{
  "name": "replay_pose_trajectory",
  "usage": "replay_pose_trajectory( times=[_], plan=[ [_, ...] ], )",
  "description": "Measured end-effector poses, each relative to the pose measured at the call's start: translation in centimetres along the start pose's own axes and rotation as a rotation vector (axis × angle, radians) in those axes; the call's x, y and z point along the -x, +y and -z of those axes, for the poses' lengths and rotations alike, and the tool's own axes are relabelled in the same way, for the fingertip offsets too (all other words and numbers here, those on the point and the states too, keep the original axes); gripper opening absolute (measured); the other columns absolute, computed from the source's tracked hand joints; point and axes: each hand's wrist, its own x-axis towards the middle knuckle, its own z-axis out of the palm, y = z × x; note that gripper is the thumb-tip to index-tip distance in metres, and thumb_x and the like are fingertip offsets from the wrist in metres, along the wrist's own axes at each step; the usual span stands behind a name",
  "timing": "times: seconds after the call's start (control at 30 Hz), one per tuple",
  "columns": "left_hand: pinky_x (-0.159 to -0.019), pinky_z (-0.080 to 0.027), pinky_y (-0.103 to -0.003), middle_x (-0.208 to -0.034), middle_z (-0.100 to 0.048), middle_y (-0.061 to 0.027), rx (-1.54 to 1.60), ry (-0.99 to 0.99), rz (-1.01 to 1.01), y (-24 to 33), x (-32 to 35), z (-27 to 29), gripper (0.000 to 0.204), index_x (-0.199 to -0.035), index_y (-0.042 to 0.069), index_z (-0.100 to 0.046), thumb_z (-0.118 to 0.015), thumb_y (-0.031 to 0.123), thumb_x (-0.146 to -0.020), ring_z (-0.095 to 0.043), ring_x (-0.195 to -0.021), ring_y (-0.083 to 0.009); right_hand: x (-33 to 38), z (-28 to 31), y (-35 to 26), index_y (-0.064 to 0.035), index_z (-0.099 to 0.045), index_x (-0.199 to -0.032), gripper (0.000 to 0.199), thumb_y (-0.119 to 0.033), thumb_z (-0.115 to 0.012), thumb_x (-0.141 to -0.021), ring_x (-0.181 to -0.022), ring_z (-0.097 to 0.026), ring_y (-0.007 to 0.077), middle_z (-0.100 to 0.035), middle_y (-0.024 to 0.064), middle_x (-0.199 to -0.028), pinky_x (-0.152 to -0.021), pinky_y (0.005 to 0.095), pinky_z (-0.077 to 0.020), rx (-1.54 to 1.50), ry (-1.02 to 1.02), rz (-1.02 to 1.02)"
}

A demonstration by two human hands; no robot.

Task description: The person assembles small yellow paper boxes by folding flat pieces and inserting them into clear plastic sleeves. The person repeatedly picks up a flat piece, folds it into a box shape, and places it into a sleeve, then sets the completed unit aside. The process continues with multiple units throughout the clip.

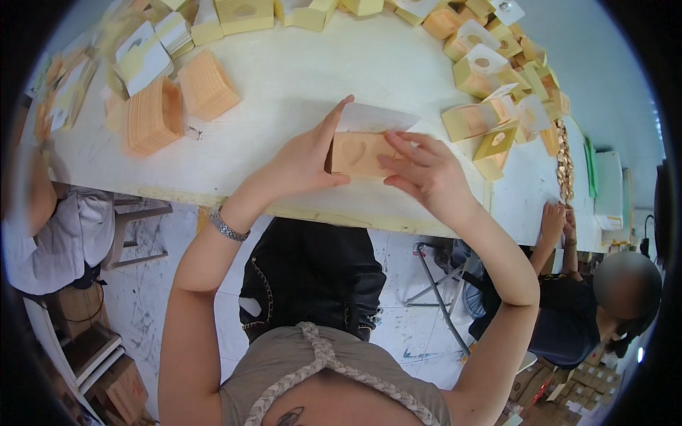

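Note:
Over the front edge of the table I hold a small cardboard box (pixel 329 165) with its white lid flap (pixel 373 117) raised at the back. A peach-coloured insert (pixel 364 159) with a heart-shaped hollow sits in it. My left hand (pixel 302 160) wraps round the box's left end, thumb and fingers on opposite sides. At the right end, the curved fingers of my right hand (pixel 426 167) press on the insert, with the thumb low near the front edge.
Two stacks of nested peach inserts (pixel 153 117) (pixel 206 85) stand at left on the white table (pixel 305 64). Folded pale-yellow boxes (pixel 145 57) lie behind them. Open boxes (pixel 483 71) pile up at right. Beyond, another person's hands (pixel 554 221) touch a row of gold-coloured pieces (pixel 565 163).

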Motion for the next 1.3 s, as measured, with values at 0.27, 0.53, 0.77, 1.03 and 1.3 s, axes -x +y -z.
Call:
replay_pose_trajectory(
  times=[0.27,0.53,0.77,1.03,1.3],
  plan=[
    [-0.094,-0.048,-0.043,-0.127,-0.056,-0.0261,0.042,-0.036,0.046,0.0,-0.1,0.0,0.119,-0.156,0.014,-0.006,-0.084,0.011,-0.066,-0.057,-0.113,-0.044,1.3,-2.0,0.6,-0.0045,-0.074,-0.097,0.028,-0.015,-0.081,-0.072,-0.101,-0.064,0.0226,-0.073,0.0058,-0.106,-0.085,0.0342,-0.0487,0.046,0.124,0.117],
    [-0.082,-0.051,-0.044,-0.11,-0.062,-0.0277,-0.004,-0.052,0.05,0.0,0.1,-0.3,0.118,-0.155,0.011,-0.009,-0.085,0.016,-0.065,-0.063,-0.096,-0.0437,0.3,-0.2,-1.5,-0.0027,-0.066,-0.116,0.04,-0.018,-0.069,-0.079,-0.118,-0.057,0.0249,-0.065,0.0097,-0.123,-0.095,0.037,-0.0446,0.423,-0.11,0.221],
    [-0.079,-0.051,-0.043,-0.11,-0.062,-0.0282,-0.003,0.043,-0.057,-0.8,0.0,-0.8,0.119,-0.155,0.011,-0.009,-0.086,0.019,-0.065,-0.063,-0.091,-0.0429,0.1,-4.4,-4.2,0.0024,-0.06,-0.124,0.049,-0.009,-0.062,-0.076,-0.118,-0.059,0.0354,-0.062,0.0184,-0.126,-0.098,0.0382,-0.05,0.323,-0.086,0.026],
    [-0.091,-0.05,-0.043,-0.134,-0.052,-0.0278,-0.078,-0.025,-0.03,-0.6,0.5,-0.8,0.121,-0.156,0.01,-0.007,-0.087,0.022,-0.066,-0.059,-0.108,-0.0427,3.2,-4.4,-4.0,0.002,-0.068,-0.108,0.038,-0.005,-0.065,-0.071,-0.105,-0.064,0.0277,-0.068,0.0165,-0.113,-0.082,0.0358,-0.0531,0.257,0.194,-0.021],
    [-0.091,-0.05,-0.044,-0.133,-0.052,-0.0271,-0.128,-0.057,0.033,0.2,0.4,-0.9,0.12,-0.155,0.006,-0.007,-0.086,0.023,-0.067,-0.059,-0.108,-0.0416,2.5,-3.5,-4.0,-0.001,-0.067,-0.108,0.037,-0.01,-0.069,-0.072,-0.098,-0.064,0.0236,-0.07,0.0095,-0.109,-0.085,0.0372,-0.0485,0.192,0.081,-0.092]
  ],
)
